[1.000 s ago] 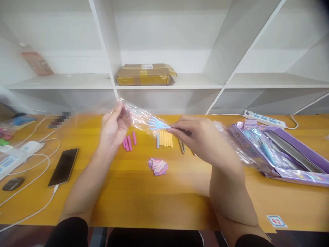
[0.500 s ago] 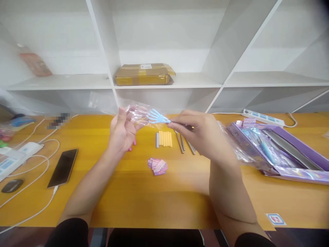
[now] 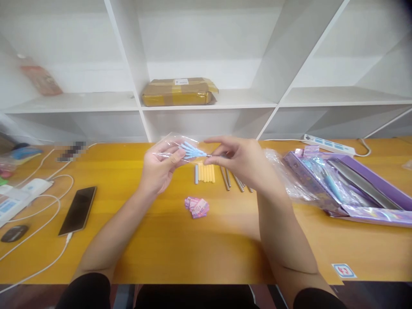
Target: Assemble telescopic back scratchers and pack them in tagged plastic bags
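My left hand [image 3: 159, 168] pinches a clear plastic bag [image 3: 170, 139], its thumb near the finger-shaped tips of a light-blue, hand-shaped back scratcher [image 3: 193, 150]. The bag surrounds at least part of the blue head. From the right, my right hand [image 3: 241, 156] grips the scratcher's thin metal shaft close to the head, with the index finger stretched out above it. Its fingers hide the rest of the shaft. On the table below lie a row of yellow sticks [image 3: 206, 173] with one grey-blue stick [image 3: 196, 174], several metal rods [image 3: 238, 183] and a small pile of pink-purple cards [image 3: 197, 207].
An open purple box [image 3: 380, 189] with plastic-wrapped items stands at right, beside crumpled clear plastic [image 3: 286, 178]. Left are a phone [image 3: 78, 210] on a cable, a dark rounded object [image 3: 14, 233] and a power strip [image 3: 25, 193]. A cardboard box [image 3: 178, 92] sits on the shelf.
My left hand has turned and its thumb has come over the bag beside the blue tips. The bag has shifted with it. My right hand's index finger has lifted and straightened.
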`<state>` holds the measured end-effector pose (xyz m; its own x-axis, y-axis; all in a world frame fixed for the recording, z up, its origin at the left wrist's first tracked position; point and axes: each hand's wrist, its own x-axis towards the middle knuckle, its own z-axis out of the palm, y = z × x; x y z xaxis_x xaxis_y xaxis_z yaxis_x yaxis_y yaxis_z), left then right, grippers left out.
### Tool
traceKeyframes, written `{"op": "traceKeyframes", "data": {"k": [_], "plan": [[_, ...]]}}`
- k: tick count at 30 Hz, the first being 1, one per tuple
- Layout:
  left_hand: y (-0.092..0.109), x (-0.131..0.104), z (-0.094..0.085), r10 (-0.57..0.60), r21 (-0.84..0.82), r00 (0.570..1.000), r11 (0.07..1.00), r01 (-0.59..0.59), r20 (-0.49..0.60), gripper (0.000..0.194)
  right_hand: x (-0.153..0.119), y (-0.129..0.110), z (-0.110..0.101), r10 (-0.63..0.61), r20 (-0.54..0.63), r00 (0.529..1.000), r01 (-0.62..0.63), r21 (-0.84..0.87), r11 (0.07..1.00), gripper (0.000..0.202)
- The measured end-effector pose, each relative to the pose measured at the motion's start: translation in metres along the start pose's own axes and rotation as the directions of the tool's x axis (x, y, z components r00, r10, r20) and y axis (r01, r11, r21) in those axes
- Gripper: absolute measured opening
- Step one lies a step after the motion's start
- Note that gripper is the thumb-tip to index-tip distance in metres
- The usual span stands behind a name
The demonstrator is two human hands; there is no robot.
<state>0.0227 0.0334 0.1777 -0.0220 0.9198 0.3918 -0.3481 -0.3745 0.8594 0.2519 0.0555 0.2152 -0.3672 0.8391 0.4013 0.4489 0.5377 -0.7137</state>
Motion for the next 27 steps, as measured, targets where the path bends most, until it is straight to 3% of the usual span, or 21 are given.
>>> {"op": "traceKeyframes", "data": {"k": [3,6,11,14,27], "plan": [[-0.004,-0.001,0.003,-0.014,0.001,1.0,1.0,0.014,0.001,0.03,0.003,0.002,0.003,0.013,0.011,1.0,-0.013,0.06,0.998,0.058],[-0.002,0.003,0.002,-0.003,-0.01,0.999,1.0,0.002,-0.05,0.032,0.004,0.004,0.0,0.028,0.035,0.999,-0.031,0.095,0.995,0.062],[0.014,0.015,-0.015,0.076,-0.01,0.983,0.997,-0.079,-0.169,0.041,0.004,0.011,-0.02,0.105,0.187,0.977,-0.103,-0.019,0.994,0.042],[0.022,0.02,-0.025,0.12,0.013,0.975,0.993,-0.119,-0.186,0.04,0.004,0.016,-0.03,0.091,0.244,0.965,-0.075,-0.075,0.994,0.041],[0.009,0.016,-0.019,0.099,-0.006,0.99,0.995,-0.1,-0.101,0.029,-0.002,0.009,-0.028,0.04,0.117,0.992,-0.028,-0.105,0.994,0.046]]}}
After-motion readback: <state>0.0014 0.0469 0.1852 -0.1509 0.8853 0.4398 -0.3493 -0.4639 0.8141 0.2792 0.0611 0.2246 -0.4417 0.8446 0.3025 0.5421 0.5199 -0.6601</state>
